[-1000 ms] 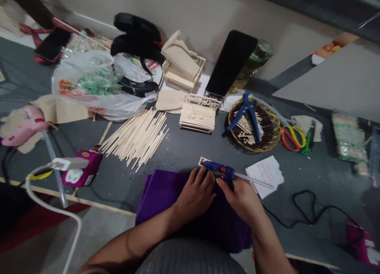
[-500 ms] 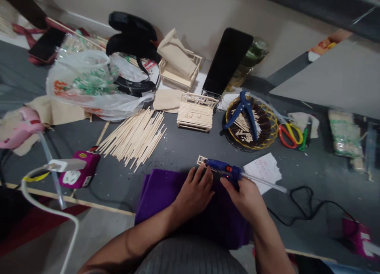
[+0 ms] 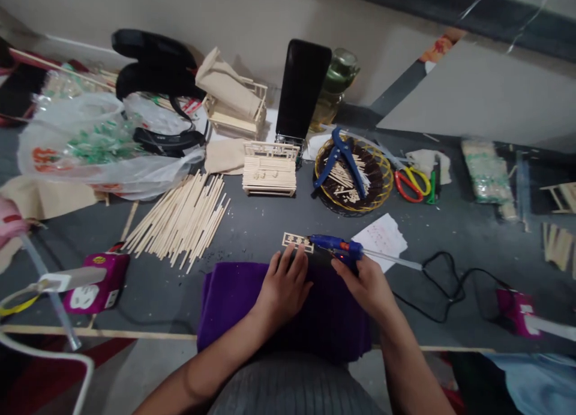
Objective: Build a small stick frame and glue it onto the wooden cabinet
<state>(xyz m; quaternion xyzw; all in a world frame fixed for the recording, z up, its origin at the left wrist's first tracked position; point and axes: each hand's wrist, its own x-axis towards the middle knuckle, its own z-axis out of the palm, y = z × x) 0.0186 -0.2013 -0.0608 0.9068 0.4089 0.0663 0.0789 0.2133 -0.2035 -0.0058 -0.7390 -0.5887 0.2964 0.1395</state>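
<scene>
Two hands are seen low in the view, over a purple cloth (image 3: 234, 301) spread at the near edge of the desk (image 3: 270, 223). A blue glue gun (image 3: 335, 246) is held in the right hand (image 3: 366, 286), lying nearly level. Its nozzle is pointed left at a small lattice piece (image 3: 297, 242) of thin wooden sticks, which lies flat on the desk just beyond the cloth. The grip of the right hand is closed around the gun's handle. A clear glue stick (image 3: 391, 260) juts out behind to the right, and a black cord (image 3: 445, 283) trails across the desk. The left hand (image 3: 283, 286) is laid palm down on the cloth, its grip open and holding nothing. Its spread fingertips reach the near edge of the lattice piece, though whether it is actually touched cannot be told.

The lattice piece is judged light, stiff and fragile, easily snapped or slid. It is best pinned or lifted by its outer frame, with gentle pressure. The glue gun is judged light and rigid, likely hot at the nozzle, and best held by the handle only.

Farther back on the desk are a loose pile of long sticks (image 3: 180, 220), a miniature bench (image 3: 269, 175), a wire basket (image 3: 380, 175) with blue pliers (image 3: 342, 157) laid across it, scissors (image 3: 411, 184) and a paper note (image 3: 380, 241).
</scene>
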